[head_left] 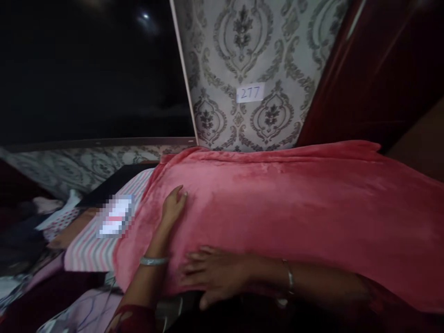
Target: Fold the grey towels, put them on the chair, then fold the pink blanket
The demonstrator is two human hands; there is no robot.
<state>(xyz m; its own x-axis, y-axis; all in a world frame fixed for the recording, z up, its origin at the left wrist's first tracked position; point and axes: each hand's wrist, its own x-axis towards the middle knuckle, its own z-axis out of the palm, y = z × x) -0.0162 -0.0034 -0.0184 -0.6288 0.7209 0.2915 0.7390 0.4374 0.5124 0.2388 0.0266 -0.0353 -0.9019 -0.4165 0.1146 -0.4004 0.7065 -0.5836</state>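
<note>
A pink plush blanket (294, 203) lies spread over a raised surface in front of me. My left hand (173, 206) rests flat on its left part, fingers pointing away from me, a silver bangle on the wrist. My right hand (211, 275) lies palm down on the blanket's near edge, fingers spread toward the left, with a thin bracelet on the wrist. Neither hand grips anything.
A pink-and-white striped sheet (86, 249) shows left of the blanket, with a dark flat object (111, 182) behind it. Patterned grey wallpaper (243, 55) with a small label reading 277 (250, 93) stands behind. A dark red panel (381, 64) rises at right. Clutter lies at lower left.
</note>
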